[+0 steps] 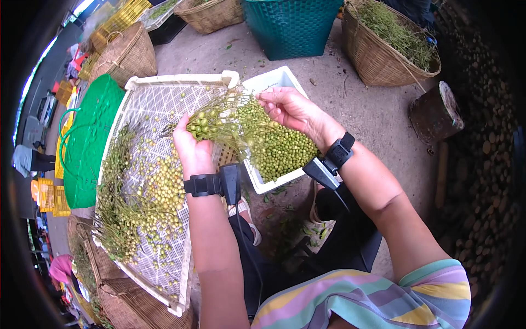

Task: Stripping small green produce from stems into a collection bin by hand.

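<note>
My left hand (193, 150) holds a bunch of thin green stems with small round green fruits (202, 122), over the right edge of a white mesh plastic tray (141, 92). My right hand (287, 109) is at the far tips of the stems, thumb and forefinger pinched together; whether a stem is between them I cannot tell. Under the stems and my right hand is a white foam box (294, 82) with many loose green fruits (283, 152). Loose yellow-green fruits (164, 177) and a heap of fruiting stems (117, 205) lie on the mesh tray.
A green basket with handles (92, 144) stands left of the tray. Beyond are a teal woven basket (291, 26), a wicker basket of stems (382, 53) and another wicker basket (131, 53). A rusty metal can (435, 113) stands at right. Other people are at the far left.
</note>
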